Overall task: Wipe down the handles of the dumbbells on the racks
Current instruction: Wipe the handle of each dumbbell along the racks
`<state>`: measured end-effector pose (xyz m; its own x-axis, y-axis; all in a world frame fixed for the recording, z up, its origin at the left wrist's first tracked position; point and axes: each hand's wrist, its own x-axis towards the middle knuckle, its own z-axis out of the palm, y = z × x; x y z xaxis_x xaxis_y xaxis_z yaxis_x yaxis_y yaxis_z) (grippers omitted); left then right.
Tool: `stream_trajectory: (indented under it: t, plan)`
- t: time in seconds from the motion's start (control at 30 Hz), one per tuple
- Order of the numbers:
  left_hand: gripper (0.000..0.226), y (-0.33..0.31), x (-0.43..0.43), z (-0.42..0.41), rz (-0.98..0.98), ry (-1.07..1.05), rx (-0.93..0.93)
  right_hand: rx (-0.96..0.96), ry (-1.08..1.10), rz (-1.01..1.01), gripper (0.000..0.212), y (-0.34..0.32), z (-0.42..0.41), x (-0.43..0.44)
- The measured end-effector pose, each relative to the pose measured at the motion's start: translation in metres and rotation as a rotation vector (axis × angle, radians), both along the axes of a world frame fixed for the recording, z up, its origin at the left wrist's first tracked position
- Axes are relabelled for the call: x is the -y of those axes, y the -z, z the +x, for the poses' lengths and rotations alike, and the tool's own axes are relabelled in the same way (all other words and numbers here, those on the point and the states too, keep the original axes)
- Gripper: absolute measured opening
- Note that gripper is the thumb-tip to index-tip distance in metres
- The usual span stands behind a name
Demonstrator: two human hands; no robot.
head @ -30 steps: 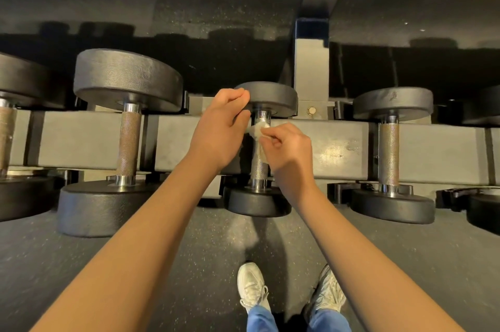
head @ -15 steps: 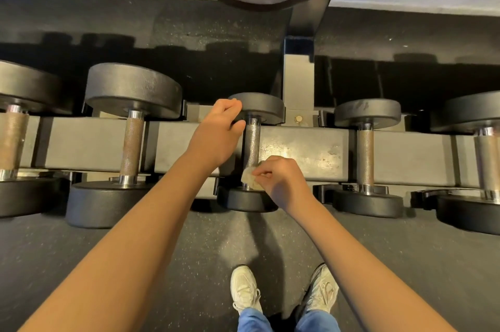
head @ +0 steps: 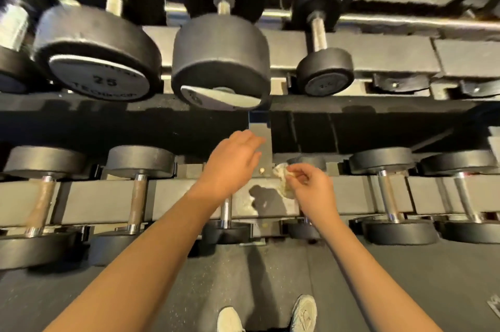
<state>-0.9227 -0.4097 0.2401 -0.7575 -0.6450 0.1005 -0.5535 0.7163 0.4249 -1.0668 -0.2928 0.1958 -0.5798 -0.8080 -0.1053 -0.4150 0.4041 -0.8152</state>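
Two-tier grey steel rack (head: 176, 196) on dark speckled rubber floor (head: 243, 277), larger dumbbells (head: 220, 61) on upper tier; at lower tier, right hand (head: 311, 191) pinches crumpled pale wipe (head: 282, 177) over the rail, left hand (head: 232, 161) loose-fingered, grasping nothing, above a small dumbbell's chrome handle (head: 225, 210).

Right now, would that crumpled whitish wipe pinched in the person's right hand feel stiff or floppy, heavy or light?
Probably floppy: the crumpled whitish wipe bunches up and hangs limp from the right hand. Likely very light, since a mere pinch holds it. Being wadded and soft, it seems unlikely to roll.
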Motion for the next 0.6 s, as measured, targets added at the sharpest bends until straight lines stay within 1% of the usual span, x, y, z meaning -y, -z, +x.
stream_trajectory:
  t: [0.07, 0.2, 0.3, 0.37, 0.4, 0.53, 0.6]
  plan:
    - [0.033, -0.025, 0.008, -0.017, -0.15, 0.052, -0.027, -0.008, 0.043, -0.066, 0.014, -0.026, -0.018, 0.005]
    - [0.027, -0.063, 0.037, -0.052, -0.373, 0.102, -0.021, -0.032, 0.093, -0.181, 0.011, -0.064, -0.048, 0.026]
    - [0.026, -0.078, 0.07, -0.074, -0.466, 0.087, 0.059, -0.047, 0.088, -0.235, 0.012, -0.083, -0.07, 0.048]
    - [0.029, -0.084, 0.093, -0.083, -0.472, 0.049, 0.124, -0.06, 0.08, -0.249, 0.012, -0.095, -0.087, 0.066]
    - [0.031, -0.087, 0.104, -0.087, -0.462, 0.053, 0.184, -0.066, 0.088, -0.261, 0.012, -0.1, -0.097, 0.074]
    - [0.045, -0.101, 0.136, -0.101, -0.495, 0.132, 0.518, -0.052, 0.099, -0.287, 0.014, -0.116, -0.132, 0.105]
    - [0.05, -0.108, 0.145, -0.11, -0.487, 0.142, 0.607, -0.059, 0.091, -0.274, 0.015, -0.122, -0.15, 0.12]
